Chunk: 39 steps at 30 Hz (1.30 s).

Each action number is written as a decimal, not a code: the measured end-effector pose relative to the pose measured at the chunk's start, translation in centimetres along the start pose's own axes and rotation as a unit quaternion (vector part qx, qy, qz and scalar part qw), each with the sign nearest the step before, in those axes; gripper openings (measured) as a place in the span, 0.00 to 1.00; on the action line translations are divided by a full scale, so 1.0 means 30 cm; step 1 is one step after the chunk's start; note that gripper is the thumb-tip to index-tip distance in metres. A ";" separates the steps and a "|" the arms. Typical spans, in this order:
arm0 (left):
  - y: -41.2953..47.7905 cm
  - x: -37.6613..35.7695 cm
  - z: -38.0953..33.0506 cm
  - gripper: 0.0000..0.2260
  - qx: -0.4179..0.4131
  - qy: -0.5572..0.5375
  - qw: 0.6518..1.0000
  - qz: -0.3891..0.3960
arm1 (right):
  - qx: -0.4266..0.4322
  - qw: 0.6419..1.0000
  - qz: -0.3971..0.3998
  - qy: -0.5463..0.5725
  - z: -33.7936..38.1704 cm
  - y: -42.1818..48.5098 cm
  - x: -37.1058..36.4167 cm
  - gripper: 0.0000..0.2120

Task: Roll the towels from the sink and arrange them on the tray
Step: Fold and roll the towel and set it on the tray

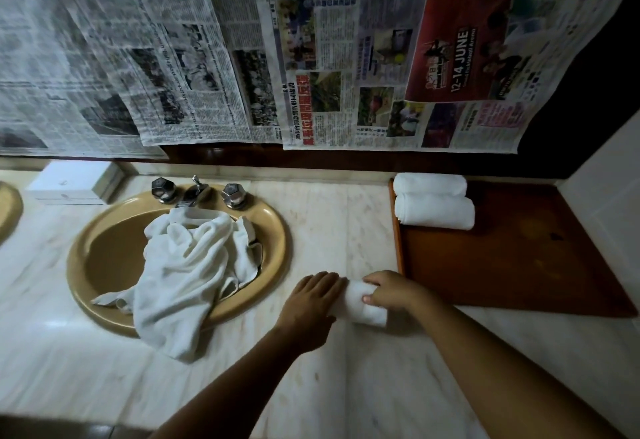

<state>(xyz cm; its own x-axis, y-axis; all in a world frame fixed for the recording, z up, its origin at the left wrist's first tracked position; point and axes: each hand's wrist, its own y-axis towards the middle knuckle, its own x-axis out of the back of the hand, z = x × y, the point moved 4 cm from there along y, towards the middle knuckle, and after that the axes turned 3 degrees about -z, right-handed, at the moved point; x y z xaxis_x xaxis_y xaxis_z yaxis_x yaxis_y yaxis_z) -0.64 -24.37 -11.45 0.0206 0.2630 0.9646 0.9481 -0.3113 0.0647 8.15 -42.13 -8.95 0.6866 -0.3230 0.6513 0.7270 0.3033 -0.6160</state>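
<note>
Between the hands, on the pale marble desk (346, 386): a rolled towel (369, 307), white, lying crosswise. Held at both ends. On its left end, the left hand (311, 303), palm down, fingers straight and close together, pressing flat on the cloth. Over its right part, the right hand (391, 291), fingers curled across the top and thumb at the near side, gripping the roll.

Just beyond and to the right of the right hand, the wooden tray (502, 265), dark brown, its left rim near the roll's far end but apart from it. At the tray's far left corner, well away from both hands, two finished rolls (433, 211), white, side by side and touching, parallel to the back wall.

To the left of the left hand, the tan oval sink (100, 265), with a heap of loose towels (194, 265) inside, unrolled, one part hanging over the near rim onto the desk. Behind the heap, a metal faucet (192, 192) between two knobs (232, 194). Farther left, against the wall, a white box (69, 184). Above everything, newspaper sheets (311, 74) covering the wall.
</note>
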 end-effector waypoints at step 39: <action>0.848 0.040 -0.315 0.36 -0.088 0.071 0.994 0.000 | 0.099 0.914 -0.277 -0.279 -0.456 0.086 0.569 0.42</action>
<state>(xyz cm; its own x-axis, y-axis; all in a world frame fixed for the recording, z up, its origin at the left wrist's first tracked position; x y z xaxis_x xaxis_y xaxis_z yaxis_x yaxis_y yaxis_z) 20.51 -40.60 -6.22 -0.0362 0.1343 0.9903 0.8780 -0.4690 0.0957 21.72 -59.12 -5.47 0.0654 0.0151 0.9977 0.9112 0.4066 -0.0659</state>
